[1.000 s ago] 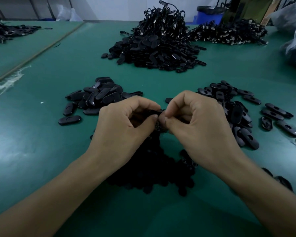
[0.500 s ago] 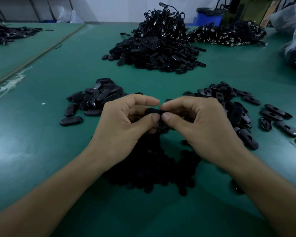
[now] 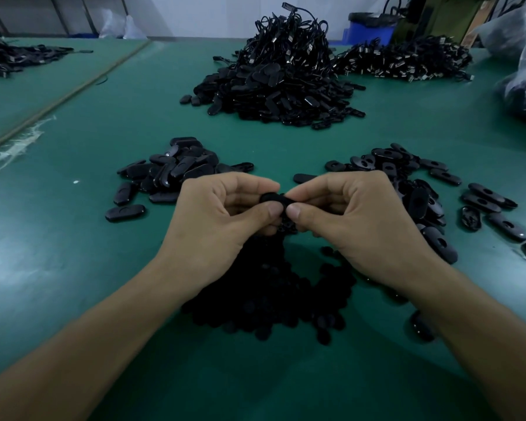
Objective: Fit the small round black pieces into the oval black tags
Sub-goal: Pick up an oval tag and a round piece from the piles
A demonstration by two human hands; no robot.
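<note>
At the centre of the frame one oval tag (image 3: 273, 198) is pinched between both hands above the table: the left hand (image 3: 219, 220) grips its left end with thumb and curled fingers, and the right hand (image 3: 357, 221) grips its right end the same way. Whether a round piece is already seated in it is hidden by the fingers, though the two thumbs pressing side by side suggest one is being pushed home.

Just below the hands, in the lower centre, lies a heap of small round pieces (image 3: 268, 296), so plenty of stock remains. To the right of centre, tags with open holes (image 3: 495, 198) lie scattered, probably waiting to be filled. To the left of centre, a pile of tags (image 3: 170, 173) shows smooth faces, probably finished. On that reading, the work is well under way but far from over. A tall heap of corded tags (image 3: 283, 77) sits at the upper centre of the green table (image 3: 73, 268).
</note>
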